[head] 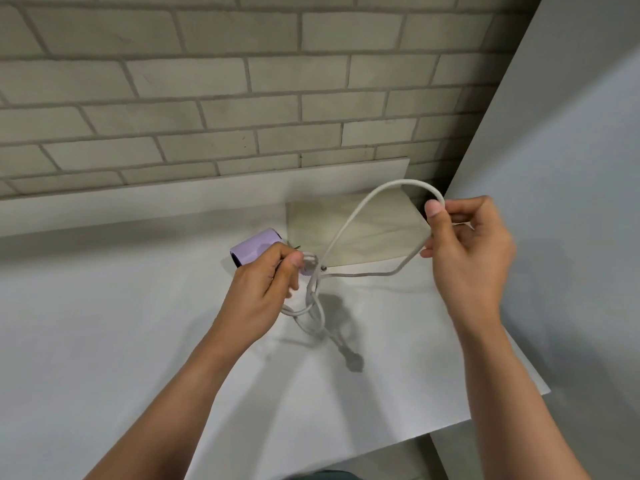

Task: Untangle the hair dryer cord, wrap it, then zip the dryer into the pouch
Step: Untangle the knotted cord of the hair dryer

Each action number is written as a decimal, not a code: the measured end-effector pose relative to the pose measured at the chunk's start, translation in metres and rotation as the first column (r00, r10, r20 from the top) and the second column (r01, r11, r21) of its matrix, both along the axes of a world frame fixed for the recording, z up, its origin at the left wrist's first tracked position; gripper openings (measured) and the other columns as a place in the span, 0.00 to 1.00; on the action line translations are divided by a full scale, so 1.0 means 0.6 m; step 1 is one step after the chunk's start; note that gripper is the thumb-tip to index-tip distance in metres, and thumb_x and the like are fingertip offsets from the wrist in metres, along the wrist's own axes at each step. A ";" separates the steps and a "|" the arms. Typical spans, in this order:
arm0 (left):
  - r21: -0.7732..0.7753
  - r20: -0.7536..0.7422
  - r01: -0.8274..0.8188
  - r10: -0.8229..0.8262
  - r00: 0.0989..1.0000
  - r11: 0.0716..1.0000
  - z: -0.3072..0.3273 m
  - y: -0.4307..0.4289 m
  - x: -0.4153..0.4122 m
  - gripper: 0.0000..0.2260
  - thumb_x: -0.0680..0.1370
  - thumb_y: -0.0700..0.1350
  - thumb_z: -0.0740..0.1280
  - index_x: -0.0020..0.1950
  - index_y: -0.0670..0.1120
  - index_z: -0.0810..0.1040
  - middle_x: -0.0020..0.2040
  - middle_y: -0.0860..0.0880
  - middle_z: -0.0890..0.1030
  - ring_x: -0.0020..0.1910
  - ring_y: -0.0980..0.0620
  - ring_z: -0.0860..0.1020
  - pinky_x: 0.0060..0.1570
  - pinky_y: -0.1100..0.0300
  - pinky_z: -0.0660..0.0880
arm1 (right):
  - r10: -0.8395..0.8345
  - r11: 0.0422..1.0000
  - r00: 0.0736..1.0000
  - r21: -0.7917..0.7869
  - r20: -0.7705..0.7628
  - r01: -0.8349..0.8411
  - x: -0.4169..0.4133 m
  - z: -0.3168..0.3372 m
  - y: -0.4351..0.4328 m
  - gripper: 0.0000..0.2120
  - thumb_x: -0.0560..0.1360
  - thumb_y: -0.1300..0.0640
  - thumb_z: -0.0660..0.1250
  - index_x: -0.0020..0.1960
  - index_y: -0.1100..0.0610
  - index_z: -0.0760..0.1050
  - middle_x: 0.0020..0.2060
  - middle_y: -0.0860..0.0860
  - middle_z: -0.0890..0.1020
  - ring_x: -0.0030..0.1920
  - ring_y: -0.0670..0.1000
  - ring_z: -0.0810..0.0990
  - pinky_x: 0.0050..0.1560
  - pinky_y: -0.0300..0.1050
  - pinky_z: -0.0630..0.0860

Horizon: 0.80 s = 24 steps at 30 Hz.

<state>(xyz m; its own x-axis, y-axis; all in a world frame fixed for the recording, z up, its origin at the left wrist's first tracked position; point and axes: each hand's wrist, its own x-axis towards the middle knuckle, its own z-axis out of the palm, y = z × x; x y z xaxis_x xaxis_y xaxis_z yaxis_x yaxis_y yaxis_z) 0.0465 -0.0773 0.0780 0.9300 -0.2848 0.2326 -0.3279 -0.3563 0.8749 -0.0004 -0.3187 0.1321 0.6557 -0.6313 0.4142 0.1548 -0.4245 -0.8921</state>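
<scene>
Hair dryer [254,250], lilac with a dark end, is seen left of centre, over the white counter [104,323] and near the back ledge. Only its barrel is shown; the rest is covered by the left hand [266,282], whose fingers are curled round the dryer's lower part, with the thumb pressed beside the first coils of the white cord [348,225]. Just right of that hand, the cord is bunched in a small knot of crossed loops that hangs below the thumb, and a shadow is cast by it on the counter. From the knot, one wide loop is drawn up and to the right across the beige pouch [381,230], which lies flat on the counter behind it. The far end of the loop is pinched between the thumb and curled fingers of the right hand [464,244], raised near a pale wall panel [571,133]. A grey brick wall [207,98] is seen behind.
</scene>
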 end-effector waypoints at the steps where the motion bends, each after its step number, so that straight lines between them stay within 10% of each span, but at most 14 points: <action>1: -0.047 -0.035 0.003 -0.005 0.999 0.999 0.001 -0.006 -0.001 0.15 0.84 0.55 0.57 0.49 0.49 0.79 0.42 0.54 0.82 0.43 0.54 0.81 0.48 0.61 0.78 | 0.007 1.000 1.000 0.007 -0.007 -0.007 -0.002 0.002 -0.002 0.08 0.80 0.49 0.72 0.44 0.46 0.75 0.35 0.41 0.82 0.32 0.52 0.83 0.41 0.60 0.82; 9: -0.238 -0.305 0.021 -0.095 0.948 0.971 -0.009 -0.049 -0.011 0.18 0.86 0.52 0.57 0.57 0.40 0.78 0.48 0.49 0.86 0.45 0.45 0.86 0.49 0.55 0.83 | 0.062 0.998 0.998 0.015 -0.034 -0.062 -0.007 0.004 0.012 0.10 0.80 0.50 0.72 0.46 0.54 0.76 0.36 0.44 0.82 0.31 0.51 0.83 0.38 0.56 0.83; 19: -0.041 -0.151 -0.030 0.024 0.988 0.999 -0.002 -0.050 -0.003 0.18 0.85 0.55 0.58 0.49 0.43 0.79 0.41 0.40 0.77 0.35 0.55 0.71 0.37 0.65 0.69 | 0.030 0.996 0.958 0.087 -0.285 -0.006 0.002 -0.069 -0.038 0.08 0.80 0.48 0.71 0.46 0.51 0.77 0.37 0.44 0.84 0.31 0.50 0.85 0.49 0.61 0.84; 22: -0.090 -0.180 -0.027 0.010 0.984 0.996 -0.002 -0.048 0.000 0.17 0.85 0.55 0.59 0.47 0.44 0.78 0.45 0.39 0.79 0.35 0.54 0.70 0.41 0.65 0.74 | -0.019 0.981 0.862 -0.177 -0.506 -0.082 0.002 -0.078 -0.040 0.07 0.80 0.50 0.70 0.56 0.50 0.77 0.54 0.47 0.84 0.42 0.52 0.86 0.55 0.56 0.81; 24: -0.063 -0.177 -0.012 0.001 0.984 0.998 -0.004 -0.045 0.002 0.18 0.85 0.58 0.59 0.47 0.47 0.78 0.45 0.38 0.78 0.36 0.47 0.72 0.45 0.47 0.77 | -0.065 0.886 0.837 -0.418 -0.544 -0.202 -0.001 -0.076 -0.035 0.23 0.79 0.56 0.71 0.72 0.49 0.70 0.70 0.48 0.73 0.52 0.53 0.82 0.58 0.55 0.78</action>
<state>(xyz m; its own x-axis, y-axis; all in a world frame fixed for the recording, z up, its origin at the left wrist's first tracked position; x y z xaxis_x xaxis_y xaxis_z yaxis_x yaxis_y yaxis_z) 0.0478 -0.1045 0.0759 0.9599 -0.2682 0.0815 -0.1635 -0.2998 0.9399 -0.0012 -0.3398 0.0864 0.8871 -0.4117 0.2088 -0.2385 -0.7961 -0.5562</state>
